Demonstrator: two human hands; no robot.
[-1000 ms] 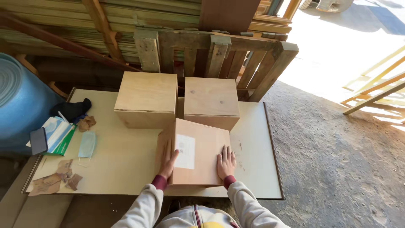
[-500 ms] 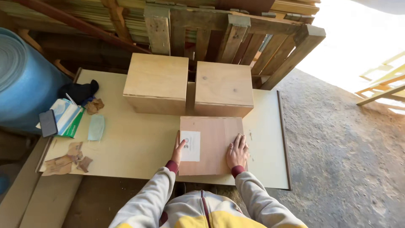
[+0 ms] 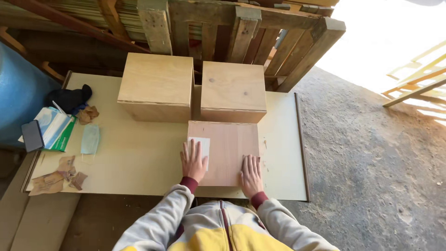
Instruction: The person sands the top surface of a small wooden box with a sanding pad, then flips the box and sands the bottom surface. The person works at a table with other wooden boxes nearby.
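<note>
We find a wooden box (image 3: 224,151) lying at the near edge of a pale tabletop (image 3: 139,158), and we take this box as our reference for all positions. The left hand (image 3: 193,160) rests flat on the box's top face, fingers spread and extended, partly covering a white label (image 3: 200,146) stuck near the box's left edge. The right hand (image 3: 251,174) lies flat on the near right corner of the same face, fingers likewise extended; neither hand is clenched and neither grips anything, both merely press palm-down on the surface. Directly behind the box, its front meeting the box's far edge, stands a second box (image 3: 233,90) of lighter plywood. Behind the box and to its left stands a third box (image 3: 157,86), just beside the second, with a narrow gap between them. Well to the left of the box lies a pale blue face mask (image 3: 90,139), and beyond it a packet of tissues (image 3: 55,129) with a dark flat phone (image 3: 32,135) at its left side. Behind the packet sits a dark cloth (image 3: 68,98). Left of the box, at the near left corner of the tabletop, we note scraps of brown paper (image 3: 56,175). A wooden pallet (image 3: 241,35) leans upright behind the two rear boxes.
</note>
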